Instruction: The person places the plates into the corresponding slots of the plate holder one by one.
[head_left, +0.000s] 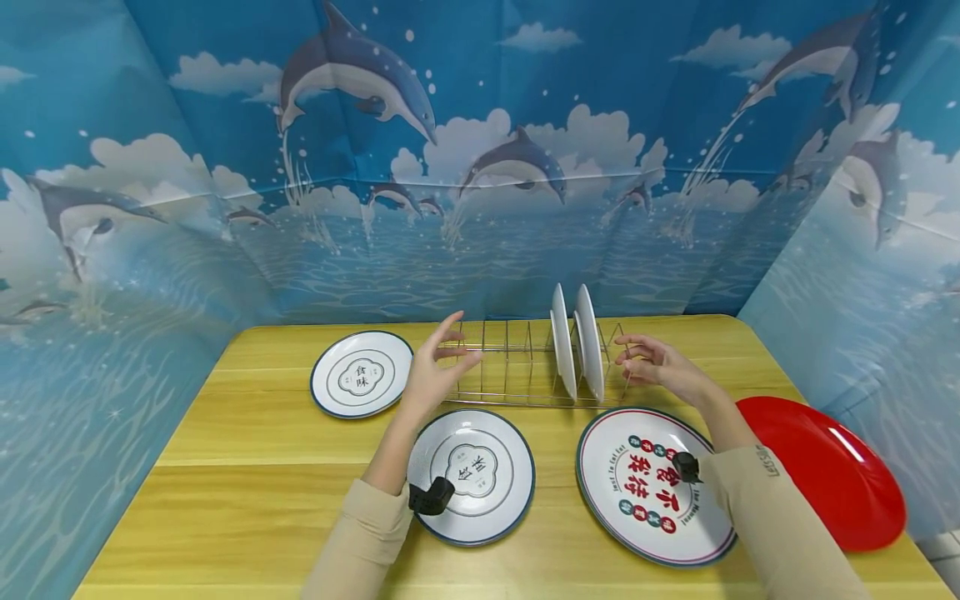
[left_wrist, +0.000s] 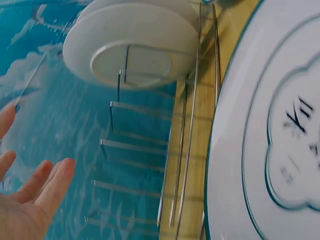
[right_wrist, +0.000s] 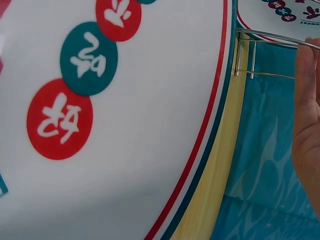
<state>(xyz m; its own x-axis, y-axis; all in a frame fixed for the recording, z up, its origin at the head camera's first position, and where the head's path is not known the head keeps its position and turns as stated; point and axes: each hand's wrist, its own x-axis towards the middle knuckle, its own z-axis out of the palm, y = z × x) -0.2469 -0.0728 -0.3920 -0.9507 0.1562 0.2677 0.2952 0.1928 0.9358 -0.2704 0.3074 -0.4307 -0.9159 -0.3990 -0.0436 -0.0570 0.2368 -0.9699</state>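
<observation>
A wire dish rack [head_left: 506, 403] stands at the back of the table. Two white plates [head_left: 590, 342] stand upright in its right part; their undersides show as a white plate [left_wrist: 135, 30] in the left wrist view. At the rack's left end is my left hand [head_left: 442, 367], thumb and fingers spread apart, holding nothing. My right hand [head_left: 656, 367] is at the right end wires, its fingers loosely bent; whether they touch the wire cannot be told. Below the left forearm lies a blue-rimmed plate [head_left: 517, 492]. A larger plate with red lettering [head_left: 637, 533] lies beneath the right forearm.
Another blue-rimmed plate [head_left: 330, 379] lies flat left of the rack. A red oval plate [head_left: 840, 475] lies at the table's right edge. Behind the wooden table [head_left: 195, 500] hangs a dolphin-print backdrop [head_left: 495, 233], which also encloses both sides.
</observation>
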